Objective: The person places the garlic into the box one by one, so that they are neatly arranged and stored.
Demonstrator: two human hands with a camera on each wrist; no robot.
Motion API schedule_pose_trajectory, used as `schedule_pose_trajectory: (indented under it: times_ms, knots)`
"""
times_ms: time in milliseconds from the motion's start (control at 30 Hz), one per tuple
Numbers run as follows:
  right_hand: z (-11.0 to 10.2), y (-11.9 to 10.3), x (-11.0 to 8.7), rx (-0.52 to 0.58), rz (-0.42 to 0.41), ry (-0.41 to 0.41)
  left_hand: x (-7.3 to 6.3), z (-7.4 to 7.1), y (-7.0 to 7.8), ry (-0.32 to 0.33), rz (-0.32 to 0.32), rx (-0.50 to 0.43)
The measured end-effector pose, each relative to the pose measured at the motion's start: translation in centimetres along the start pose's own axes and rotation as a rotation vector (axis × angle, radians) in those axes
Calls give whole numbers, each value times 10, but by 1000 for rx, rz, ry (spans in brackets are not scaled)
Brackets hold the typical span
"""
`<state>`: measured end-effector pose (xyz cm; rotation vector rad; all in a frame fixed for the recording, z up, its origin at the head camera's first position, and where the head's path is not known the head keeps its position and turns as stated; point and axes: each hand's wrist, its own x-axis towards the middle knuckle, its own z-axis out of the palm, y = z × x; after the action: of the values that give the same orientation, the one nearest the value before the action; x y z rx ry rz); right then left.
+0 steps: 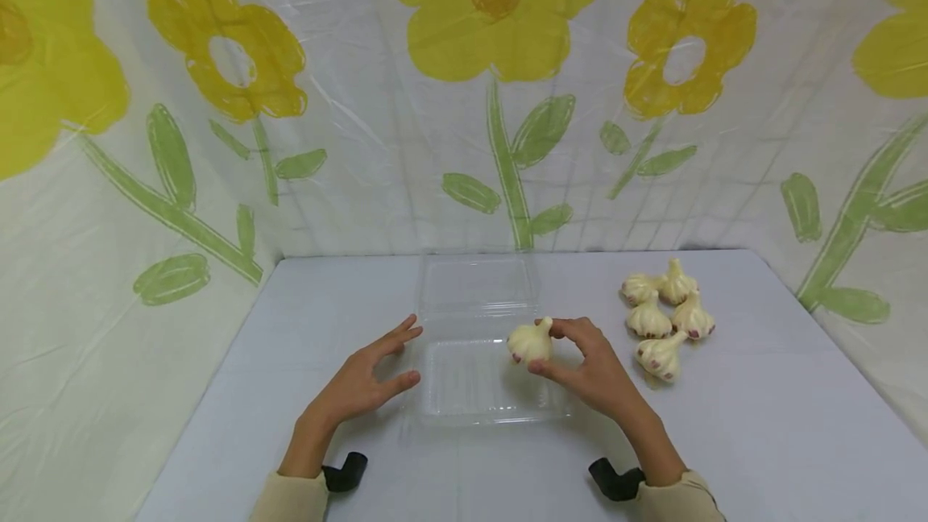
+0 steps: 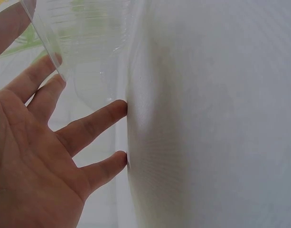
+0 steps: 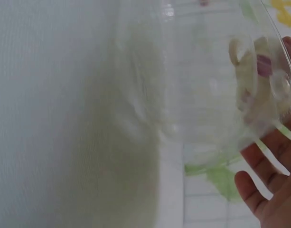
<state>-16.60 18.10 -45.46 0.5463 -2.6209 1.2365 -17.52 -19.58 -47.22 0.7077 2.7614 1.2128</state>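
A garlic bulb (image 1: 531, 342) is pinched between the thumb and fingers of my right hand (image 1: 590, 365), above the right part of a clear plastic container (image 1: 457, 385). In the right wrist view, the bulb (image 3: 261, 71) shows through the clear wall. The lid (image 1: 478, 284) lies folded back behind the base. My left hand (image 1: 362, 381) is spread at the container's left edge, holding nothing. In the left wrist view, two fingertips (image 2: 119, 108) of this hand rest on the table beside the clear rim; I cannot tell whether any finger touches the plastic.
Several more garlic bulbs (image 1: 648, 318) lie grouped on the white table (image 1: 754, 425), right of the container. A flower-printed sheet (image 1: 391, 143) hangs along the table's back and sides. Black wrist mounts (image 1: 346, 474) sit near both sleeves.
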Motion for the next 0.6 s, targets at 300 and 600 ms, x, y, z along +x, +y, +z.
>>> schedule_pose_trajectory:
  times_ms: [300, 600]
  knots:
    - [18, -10, 9, -18, -97, -21, 0, 1, 0, 4, -13, 14]
    - [30, -18, 24, 3, -161, -91, 0, 0, 1, 1, -19, 6]
